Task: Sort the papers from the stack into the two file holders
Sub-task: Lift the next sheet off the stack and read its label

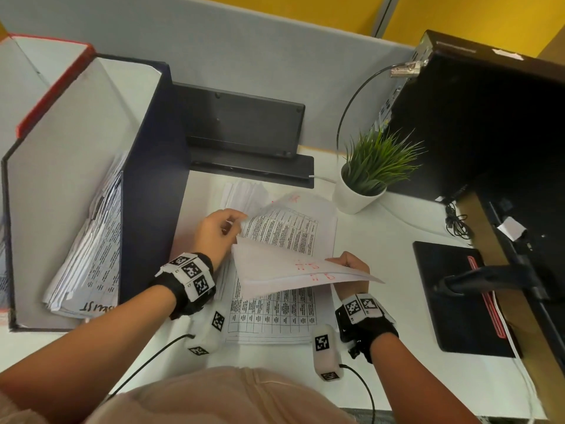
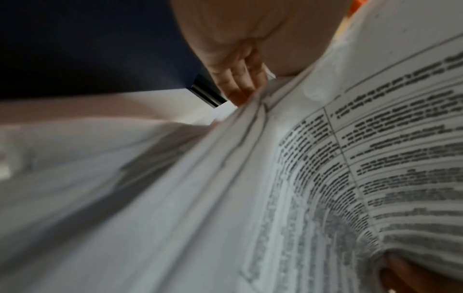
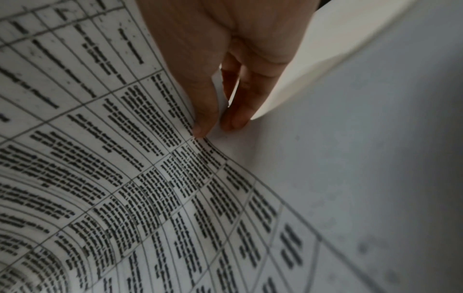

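- White printed sheets fill the space between your hands: the stack [image 1: 275,313] lies flat on the desk [image 1: 382,325] beneath both wrists, its table grid facing up.
- Your right hand [image 1: 351,263] pinches the near-right corner of a lifted sheet [image 1: 293,267], thumb and fingertips [image 3: 235,119] closed on the paper edge. Red handwriting shows on its blank back, likely the mark that decides its holder.
- Your left hand [image 1: 218,232] grips the far-left edge of the raised pages [image 1: 284,231], fingers [image 2: 238,79] curled around it. That keeps the printed face open for reading.
- Hands sit well apart, one at each end of the peeled sheets, so the paper bows instead of creasing.
- Left of your left hand stands the dark file holder [image 1: 143,185], its open side toward you, already holding a leaning bundle of papers [image 1: 91,249]. The red-edged file holder [image 1: 55,87] sits farther left again.
- Judgement: you are separating and checking a sheet; filing is not yet begun. Watch for two sheets clinging together.
- Potted plant [image 1: 367,175] sits beyond your right hand, clear of the papers.
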### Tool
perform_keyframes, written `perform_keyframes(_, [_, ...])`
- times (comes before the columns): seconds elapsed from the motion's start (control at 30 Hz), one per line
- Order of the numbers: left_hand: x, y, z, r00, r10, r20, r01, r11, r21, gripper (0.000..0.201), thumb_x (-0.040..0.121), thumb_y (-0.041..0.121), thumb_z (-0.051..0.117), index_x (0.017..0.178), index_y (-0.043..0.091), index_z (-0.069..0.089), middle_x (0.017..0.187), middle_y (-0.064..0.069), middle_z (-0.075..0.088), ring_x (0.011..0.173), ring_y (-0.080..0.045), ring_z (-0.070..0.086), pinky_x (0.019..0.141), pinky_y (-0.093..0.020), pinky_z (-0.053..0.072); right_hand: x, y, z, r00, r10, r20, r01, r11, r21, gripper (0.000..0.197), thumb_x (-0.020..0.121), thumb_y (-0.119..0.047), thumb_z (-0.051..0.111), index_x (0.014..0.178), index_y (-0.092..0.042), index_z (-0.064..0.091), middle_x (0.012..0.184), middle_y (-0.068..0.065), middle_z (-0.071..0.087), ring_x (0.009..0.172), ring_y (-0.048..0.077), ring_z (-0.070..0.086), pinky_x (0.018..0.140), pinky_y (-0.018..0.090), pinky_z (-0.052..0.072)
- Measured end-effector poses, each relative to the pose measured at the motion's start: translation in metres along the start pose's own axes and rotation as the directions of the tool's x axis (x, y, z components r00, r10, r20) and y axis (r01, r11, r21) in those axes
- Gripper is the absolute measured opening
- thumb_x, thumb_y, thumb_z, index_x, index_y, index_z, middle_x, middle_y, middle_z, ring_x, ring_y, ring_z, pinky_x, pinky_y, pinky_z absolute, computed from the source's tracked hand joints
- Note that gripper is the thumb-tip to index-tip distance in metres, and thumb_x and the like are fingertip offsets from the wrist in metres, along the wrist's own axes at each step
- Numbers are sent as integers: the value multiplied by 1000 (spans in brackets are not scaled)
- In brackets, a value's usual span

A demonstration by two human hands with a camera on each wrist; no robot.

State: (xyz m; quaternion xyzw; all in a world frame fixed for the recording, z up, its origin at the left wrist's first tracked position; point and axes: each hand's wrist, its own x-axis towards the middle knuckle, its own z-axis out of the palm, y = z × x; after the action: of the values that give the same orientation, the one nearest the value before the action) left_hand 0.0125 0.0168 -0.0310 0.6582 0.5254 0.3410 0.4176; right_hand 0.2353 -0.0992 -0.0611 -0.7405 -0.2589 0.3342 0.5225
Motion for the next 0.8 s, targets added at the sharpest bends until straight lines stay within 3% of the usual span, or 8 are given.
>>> perform_keyframes(0.1, [-3,1,-1,993,-111,31,115,976,-183,25,86,-9,51,76,12,61,89,-8,65,77,-20,60,70,-29,52,1,1,0,1000,6,-17,-7,997,-72,36,78,19,49,51,-5,45,58,1,54,40,-3,45,40,9,33])
perform_keyframes(0.2, [-3,3,-2,976,-203,78,218,925,-312,31,83,-15,47,67,10,57,86,-6,67,83,-21,62,80,-34,51,2,0,0,999,35,-29,-41,971,-236,21,84,9,55,70,-6,50,65,-7,45,54,1,41,43,6,34])
perform_keyframes(0.33, [0,5,-1,967,-218,133,251,907,-338,33,83,-16,42,67,10,55,82,-6,66,81,-18,61,79,-31,48,-3,-2,2,997,-30,-77,30,1000,-10,50,70,17,67,105,-10,42,73,-2,54,60,3,54,50,2,40])
perform_keyframes(0.4, [1,6,0,965,-222,141,258,903,-344,34,84,-14,41,68,11,56,84,-7,65,82,-19,59,81,-32,47,-3,-4,4,999,-19,-48,16,999,-51,45,69,7,75,106,-3,51,80,7,63,68,8,61,59,10,47])
perform_keyframes(0.47, [3,6,0,966,-216,141,252,913,-321,31,88,-8,41,71,12,58,83,-6,62,81,-20,56,80,-32,46,-3,-6,5,999,3,-55,-11,989,-148,29,72,-13,78,93,-1,62,83,10,64,75,18,59,62,17,46])
perform_keyframes(0.57, [3,9,0,954,-248,169,293,891,-347,22,95,16,44,90,11,64,88,-5,64,86,-21,59,80,-36,49,-2,-8,11,992,-21,-127,-1,985,-171,22,76,-22,75,74,-10,57,85,5,54,78,19,52,65,12,40])
perform_keyframes(0.7, [2,11,-2,915,-288,284,385,835,-392,35,92,54,39,99,32,65,92,13,72,86,-6,68,77,-24,47,-2,-17,17,992,-23,-127,12,997,-83,29,85,-24,66,108,-6,60,111,12,61,93,19,57,83,26,44])
perform_keyframes(0.8, [0,11,0,938,-191,290,265,933,-245,37,85,46,58,115,24,58,110,13,64,103,-5,60,91,-25,46,-4,-29,20,987,-60,-149,61,998,3,34,88,-18,61,120,-7,56,117,9,63,106,22,60,91,29,46])
